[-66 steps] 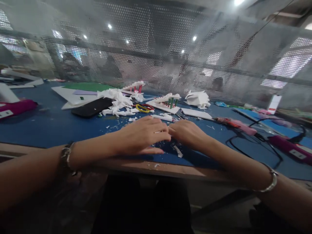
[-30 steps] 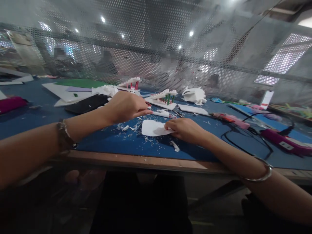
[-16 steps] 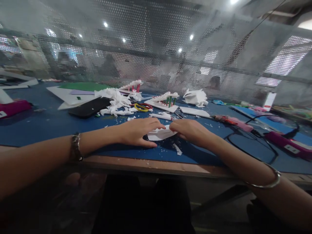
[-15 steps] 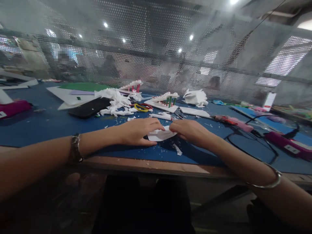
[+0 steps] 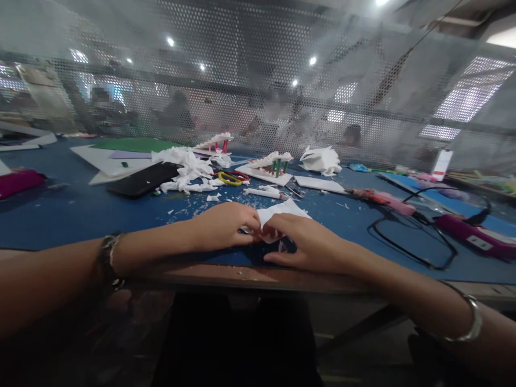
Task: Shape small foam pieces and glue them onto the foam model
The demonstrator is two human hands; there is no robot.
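A white sheet of paper [image 5: 284, 210] is between my hands, near the front edge of the blue table. On its left side, my left hand [image 5: 228, 226] has curled fingers closed at the paper's edge. My right hand [image 5: 308, 239] bends its fingers over the near part of the sheet, with its thumb held lower and apart. The fingertips of both hands almost meet. The paper's near edge is partly hidden by the fingers. Beyond it lie a white marker-like stick [image 5: 264, 193] and yellow-handled scissors [image 5: 229, 179].
Crumpled white tissue [image 5: 187, 169] and a black phone-like slab [image 5: 143, 180] lie to the left. Two small stepped models on white boards, one with green posts [image 5: 278, 166], stand behind. A pink glue gun [image 5: 385, 200], its black cable and a purple power strip [image 5: 475, 236] are at right.
The white paper has turned and now rises behind my fingers. My right hand has moved nearer and left, its thumb swinging out; my left hand has curled its fingers.
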